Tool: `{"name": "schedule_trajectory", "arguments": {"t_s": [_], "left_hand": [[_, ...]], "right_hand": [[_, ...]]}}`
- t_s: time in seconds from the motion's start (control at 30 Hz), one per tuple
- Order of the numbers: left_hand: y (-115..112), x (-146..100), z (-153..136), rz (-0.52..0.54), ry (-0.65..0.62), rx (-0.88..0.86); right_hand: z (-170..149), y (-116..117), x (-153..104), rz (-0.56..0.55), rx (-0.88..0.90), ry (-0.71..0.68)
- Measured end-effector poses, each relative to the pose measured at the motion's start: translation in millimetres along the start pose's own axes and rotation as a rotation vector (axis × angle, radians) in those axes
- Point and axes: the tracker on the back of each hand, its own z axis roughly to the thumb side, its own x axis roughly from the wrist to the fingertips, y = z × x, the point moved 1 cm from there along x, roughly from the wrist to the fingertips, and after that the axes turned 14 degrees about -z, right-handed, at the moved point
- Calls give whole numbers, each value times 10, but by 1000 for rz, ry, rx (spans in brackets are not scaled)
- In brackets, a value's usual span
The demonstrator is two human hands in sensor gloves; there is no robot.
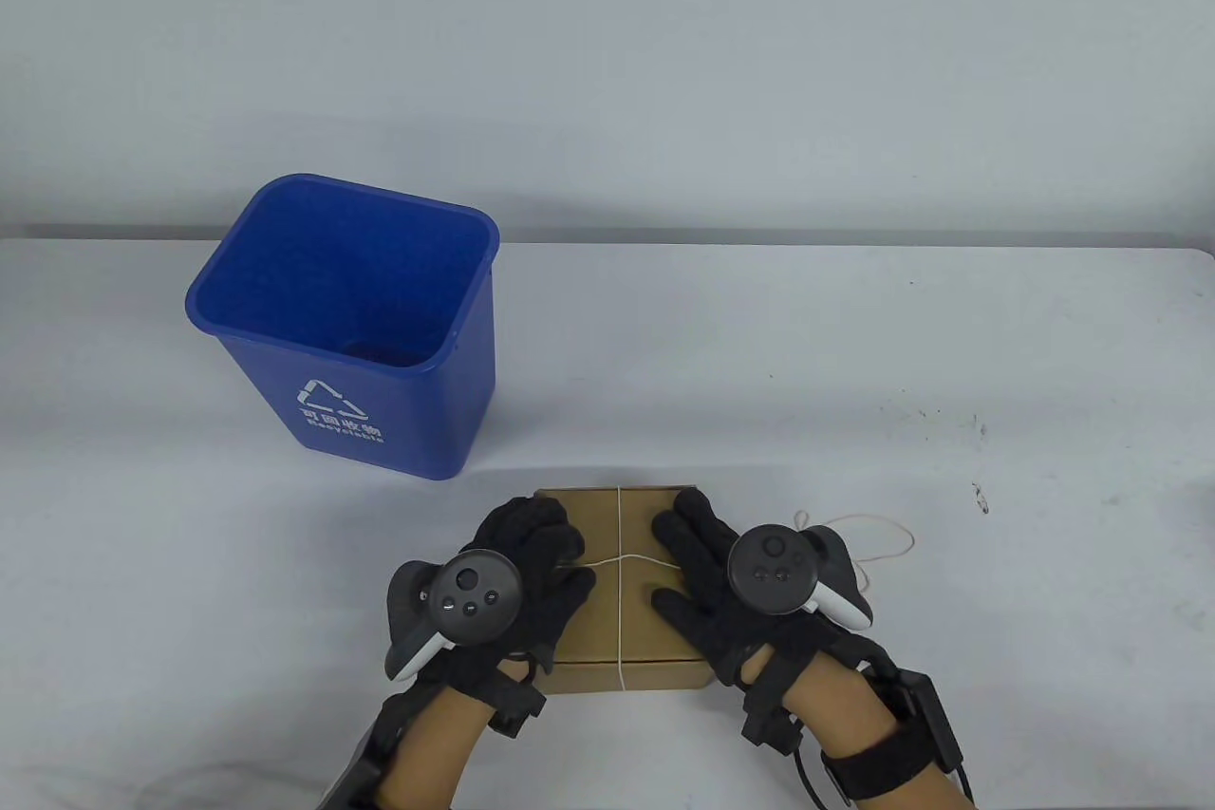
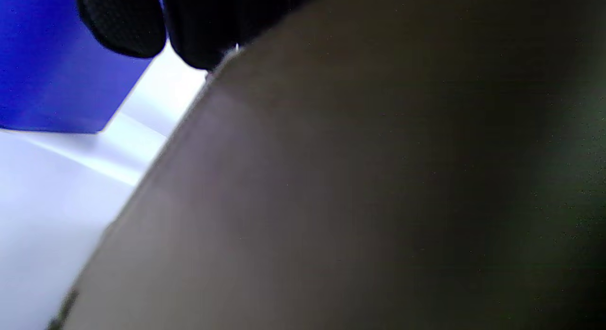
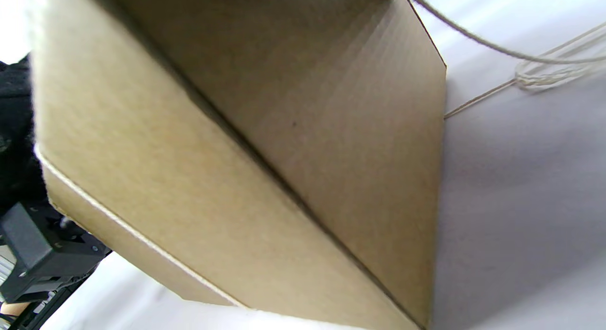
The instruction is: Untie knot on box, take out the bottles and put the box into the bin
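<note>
White laminate covers the table (image 1: 854, 354), matte and smooth, with a few dark specks toward its right side; behind its far edge rises a plain pale grey wall (image 1: 607, 41).

The bin (image 1: 356, 326) is blue moulded plastic, rectangular and tapering downward, with a rolled rim and a white recycling mark and lettering on its near face. It stands upright on the left half of the table, mouth up, just beyond the box and apart from it.

The box (image 1: 622, 544) is brown corrugated cardboard, flat and roughly square in the table view, so no long axis stands out. It lies at the near middle of the table with its closed lid facing up. The right wrist view shows its ribbed side wall and a flap seam.

The left hand (image 1: 536, 554), in a black knit glove, lies over the box's left edge, fingers loosely spread on the lid and grasping nothing. The right hand (image 1: 702, 573) rests on the right part of the lid, fingers straight and splayed flat.

Thin pale string (image 1: 619, 563) crosses the lid both ways, meeting near the centre. Its loose end coils on the table just right of the box.
</note>
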Motion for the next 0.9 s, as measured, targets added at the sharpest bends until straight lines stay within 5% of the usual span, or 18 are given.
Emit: {"name": "schedule_trajectory", "arguments": {"t_s": [0.17,0.37,0.9], "left_hand": [[55,-24,-115,51,105,-30],[-20,-19,-316,-85,215,-177],[-15,7,-502,-150,217,-286]], "right_hand": [[1,8,2,-3,-1,0],[5,13,-1,-4,2,4],[-18,1,-4,-6,12,12]]}}
